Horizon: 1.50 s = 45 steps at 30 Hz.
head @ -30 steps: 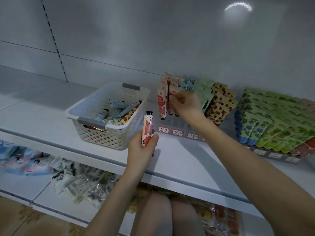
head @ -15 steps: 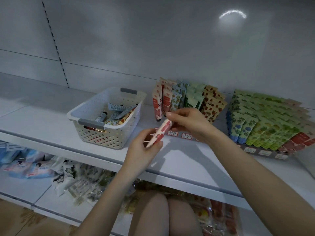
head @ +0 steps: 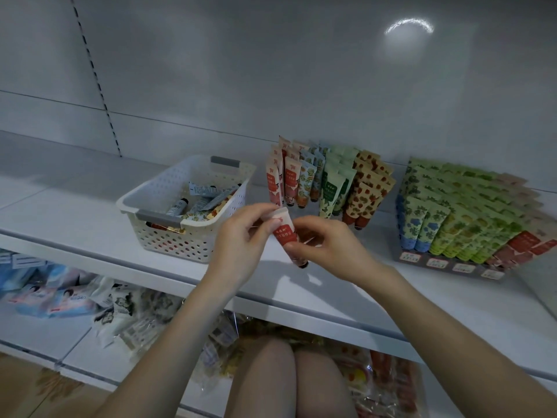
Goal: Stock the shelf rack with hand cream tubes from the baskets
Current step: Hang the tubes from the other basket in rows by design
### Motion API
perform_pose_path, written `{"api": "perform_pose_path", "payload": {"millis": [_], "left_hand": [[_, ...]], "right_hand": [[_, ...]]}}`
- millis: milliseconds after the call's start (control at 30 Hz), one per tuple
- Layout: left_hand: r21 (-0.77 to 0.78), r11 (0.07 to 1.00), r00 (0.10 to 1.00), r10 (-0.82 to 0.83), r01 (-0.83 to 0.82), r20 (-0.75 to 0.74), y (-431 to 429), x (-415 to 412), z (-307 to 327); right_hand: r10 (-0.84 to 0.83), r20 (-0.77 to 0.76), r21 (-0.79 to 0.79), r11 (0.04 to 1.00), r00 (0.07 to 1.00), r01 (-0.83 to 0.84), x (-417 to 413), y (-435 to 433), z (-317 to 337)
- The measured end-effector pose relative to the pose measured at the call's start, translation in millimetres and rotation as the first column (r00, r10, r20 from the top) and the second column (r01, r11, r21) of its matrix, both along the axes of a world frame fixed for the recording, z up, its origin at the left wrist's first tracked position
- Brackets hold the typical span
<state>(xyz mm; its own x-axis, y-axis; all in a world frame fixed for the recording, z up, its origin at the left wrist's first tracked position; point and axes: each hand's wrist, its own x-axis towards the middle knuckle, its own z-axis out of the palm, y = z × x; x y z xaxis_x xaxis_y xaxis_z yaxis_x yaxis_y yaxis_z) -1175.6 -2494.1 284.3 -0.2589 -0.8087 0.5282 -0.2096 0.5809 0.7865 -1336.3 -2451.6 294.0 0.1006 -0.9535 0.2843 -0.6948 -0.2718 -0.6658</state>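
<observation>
Left hand (head: 241, 242) and right hand (head: 328, 248) together pinch one red hand cream tube (head: 284, 233), cap down, above the shelf (head: 75, 218). At ten o'clock, the white basket (head: 168, 239) holds loose tubes. At three, a display tray (head: 452, 267) is packed with green ones.

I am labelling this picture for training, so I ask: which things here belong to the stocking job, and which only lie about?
Job:
- red tube, held by left hand and right hand
- white basket with loose tubes
- standing tubes in the rack

Lying about:
- white packets, lower shelf
- blue packs, lower shelf
</observation>
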Motion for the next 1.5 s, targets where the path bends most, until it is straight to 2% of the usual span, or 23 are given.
{"api": "perform_pose_path", "payload": {"millis": [133,233,333,400,467,567,633,833,1500], "left_hand": [[0.027,1.000,1.000,0.015,-0.016,0.022,-5.1,-4.3,-12.4],[0.064,0.998,0.963,0.008,-0.026,0.269,-12.2,-6.8,-42.4],[-0.005,0.999,0.844,0.029,-0.032,0.535,-22.1,-11.9,-71.3],[-0.036,0.999,0.788,0.042,-0.025,0.615,-27.4,-14.2,-78.4],[-0.094,0.995,0.739,0.071,-0.010,0.670,-30.7,-15.6,-82.6],[-0.192,0.981,0.720,0.142,-0.012,0.680,-33.5,-14.9,-90.3],[-0.207,0.978,0.731,0.154,-0.018,0.665,-34.2,-14.4,-92.5],[-0.235,0.972,0.740,0.178,-0.028,0.648,-35.2,-15.2,-96.7],[-0.197,0.980,0.723,0.147,-0.015,0.675,-33.8,-14.6,-94.6]], "right_hand": [[-0.066,-0.060,-0.067,0.996,0.996,0.062,-1.3,-7.0,-3.8],[-0.223,0.033,-0.102,0.969,0.974,0.226,-12.2,-20.7,3.0],[-0.351,0.168,-0.129,0.919,0.921,0.374,-21.1,-44.3,14.6],[-0.380,0.234,-0.117,0.903,0.895,0.414,-20.9,-59.7,20.5],[-0.416,0.204,-0.100,0.892,0.886,0.442,-18.4,-74.4,21.0],[-0.466,0.205,-0.073,0.869,0.860,0.489,-13.3,-93.9,10.1],[-0.472,0.252,-0.048,0.866,0.845,0.498,-10.8,-103.4,0.2],[-0.509,0.216,-0.006,0.853,0.833,0.522,-7.5,-118.1,-18.7],[-0.529,0.025,0.029,0.848,0.848,0.528,-6.5,-119.1,-29.3]]}}
